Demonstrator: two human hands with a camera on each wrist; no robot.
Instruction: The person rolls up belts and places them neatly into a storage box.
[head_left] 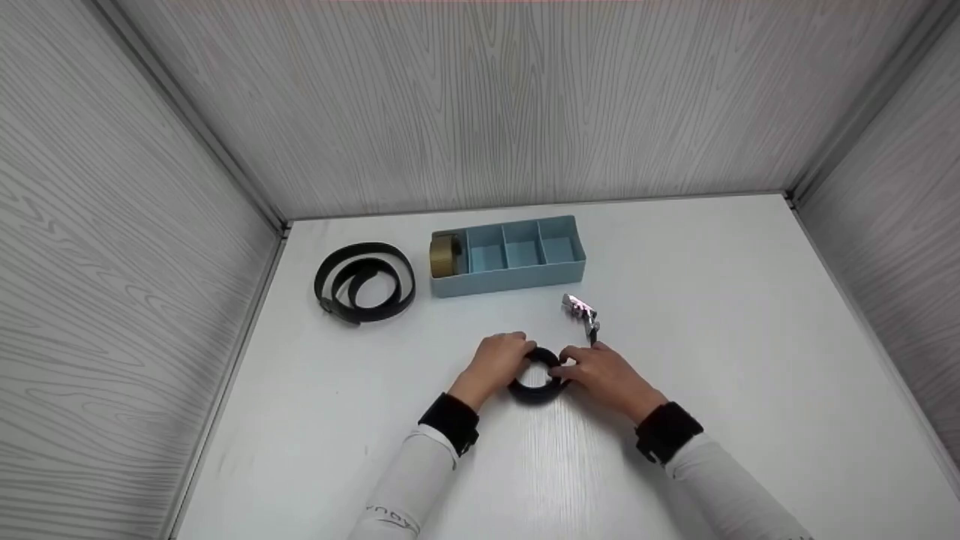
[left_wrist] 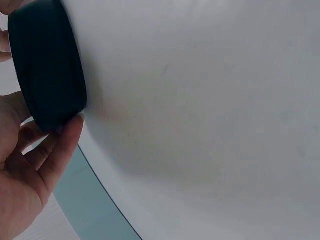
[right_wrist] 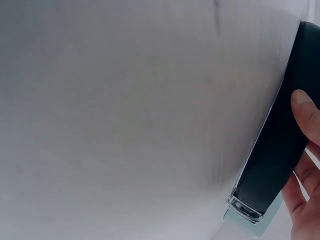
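Note:
A black belt [head_left: 534, 395] stands on its edge on the white table, wound into a ring with its silver buckle [head_left: 583, 309] end stretching away at the far right. My left hand [head_left: 496, 365] holds the ring's left side, thumb and fingers around the strap. From the right, my right hand [head_left: 606, 376] pinches the strap where it leaves the ring. The left wrist view shows fingertips against the coiled belt [left_wrist: 47, 65]. In the right wrist view, the thumb lies on the flat strap [right_wrist: 275, 145], with fingers behind it and the metal buckle [right_wrist: 245, 209] at its end.
Behind the hands sits a blue divided box [head_left: 510, 280] with several compartments; a rolled brown belt [head_left: 442, 256] occupies its leftmost one. Another black belt [head_left: 324, 289] lies loosely coiled at the left. Grey wood-grain panels [head_left: 480, 105] enclose the table at back and sides.

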